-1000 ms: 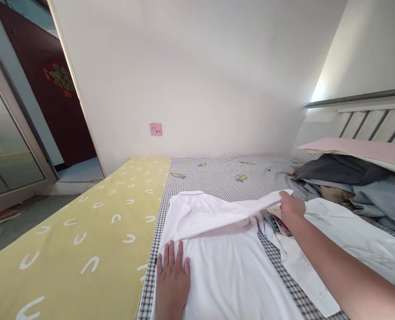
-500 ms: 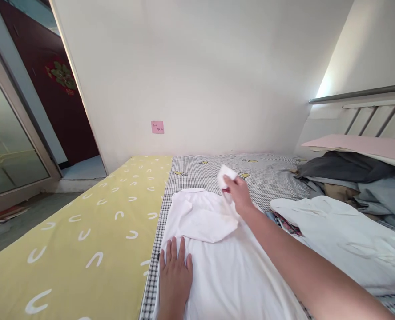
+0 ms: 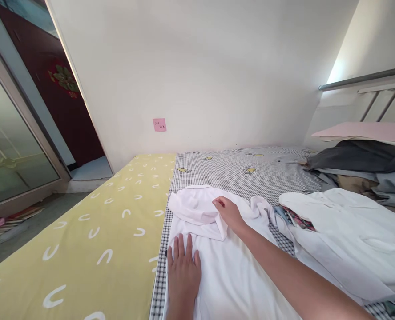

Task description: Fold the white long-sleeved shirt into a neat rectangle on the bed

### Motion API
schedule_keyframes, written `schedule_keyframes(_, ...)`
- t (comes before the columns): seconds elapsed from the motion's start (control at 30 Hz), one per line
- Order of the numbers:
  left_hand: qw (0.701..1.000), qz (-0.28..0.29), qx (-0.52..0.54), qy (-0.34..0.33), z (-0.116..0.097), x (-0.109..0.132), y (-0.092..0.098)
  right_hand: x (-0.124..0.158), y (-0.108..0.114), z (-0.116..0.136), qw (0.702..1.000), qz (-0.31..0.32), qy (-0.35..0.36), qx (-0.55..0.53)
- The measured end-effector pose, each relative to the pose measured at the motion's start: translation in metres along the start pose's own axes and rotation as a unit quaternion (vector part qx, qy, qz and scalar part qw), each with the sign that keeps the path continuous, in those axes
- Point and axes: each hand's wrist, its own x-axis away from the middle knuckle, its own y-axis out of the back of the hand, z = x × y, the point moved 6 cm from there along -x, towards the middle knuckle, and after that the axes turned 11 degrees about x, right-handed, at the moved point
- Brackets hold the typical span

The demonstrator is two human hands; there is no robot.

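A white shirt [image 3: 232, 271] lies spread on the checked sheet in front of me, with part of it folded across its upper end in a loose, creased layer [image 3: 197, 211]. My left hand [image 3: 184, 271] rests flat on the shirt's left side, its fingers spread. Over the folded part, my right hand [image 3: 228, 212] is closed with thumb and fingers together. Whether cloth is pinched in those fingertips cannot be made out. To the right of that hand, a crumpled strip of white cloth [image 3: 262, 206] reaches out over the sheet.
Another white garment [image 3: 357, 235] lies at the right, with patterned cloth [image 3: 297, 218] showing beside it. Behind it are piled dark and grey clothes [image 3: 367, 155] under a pink board [image 3: 367, 130]. A yellow sheet [image 3: 117, 240] covers the left side, against the wall [image 3: 217, 80].
My right hand has come down and slightly left; the white cloth end it held up now lies over the shirt's top left. My left hand stays flat. The view has shifted slightly.
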Motion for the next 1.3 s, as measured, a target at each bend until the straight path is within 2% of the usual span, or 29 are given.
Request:
schedule_keyframes(0.17, 1.000, 0.018, 0.014, 0.011, 0.001, 0.000, -0.001, 0.008, -0.021, -0.005, 0.989, 0.030, -0.006, 0.143)
schedule_keyframes(0.27, 0.999, 0.023, 0.029, 0.021, 0.002, 0.000, -0.002, 0.010, -0.026, -0.008, 0.982, 0.028, -0.018, 0.185)
schedule_keyframes(0.37, 0.998, 0.027, 0.043, 0.031, 0.002, -0.001, -0.001, 0.005, -0.011, -0.015, 0.980, -0.024, -0.049, 0.191)
schedule_keyframes(0.5, 0.997, 0.034, 0.057, 0.038, 0.002, -0.002, 0.001, -0.002, 0.020, -0.047, 0.967, -0.109, -0.157, 0.167)
schedule_keyframes(0.57, 0.997, 0.036, 0.058, 0.041, 0.002, -0.002, 0.001, -0.001, 0.025, -0.066, 0.964, -0.115, -0.188, 0.149)
schedule_keyframes(0.63, 0.997, 0.034, 0.054, 0.041, 0.002, -0.002, 0.000, 0.002, 0.022, -0.081, 0.969, -0.093, -0.190, 0.131)
schedule_keyframes(0.7, 0.998, 0.029, 0.042, 0.033, 0.002, -0.002, 0.000, 0.004, 0.016, -0.086, 0.976, -0.071, -0.174, 0.113)
schedule_keyframes(0.77, 0.999, 0.022, 0.020, 0.017, 0.001, -0.002, -0.001, 0.003, 0.010, -0.077, 0.983, -0.072, -0.137, 0.097)
schedule_keyframes(0.9, 1.000, 0.004, -0.009, -0.006, 0.002, -0.002, 0.000, -0.002, -0.015, -0.028, 0.994, -0.067, 0.007, 0.086)
schedule_keyframes(1.0, 1.000, -0.015, -0.003, -0.023, 0.003, -0.003, 0.001, 0.004, -0.052, 0.000, 0.989, 0.007, 0.102, 0.107)
schedule_keyframes(1.13, 0.999, -0.027, 0.016, -0.029, 0.007, -0.005, -0.003, 0.019, -0.102, -0.002, 0.958, 0.182, 0.142, 0.168)
schedule_keyframes(1.2, 0.999, -0.018, 0.021, -0.025, 0.009, -0.006, -0.007, 0.023, -0.103, -0.009, 0.957, 0.221, 0.137, 0.127)
schedule_keyframes(1.3, 1.000, 0.000, 0.021, -0.017, 0.012, -0.007, -0.011, 0.028, -0.071, -0.019, 0.982, 0.159, 0.100, 0.010)
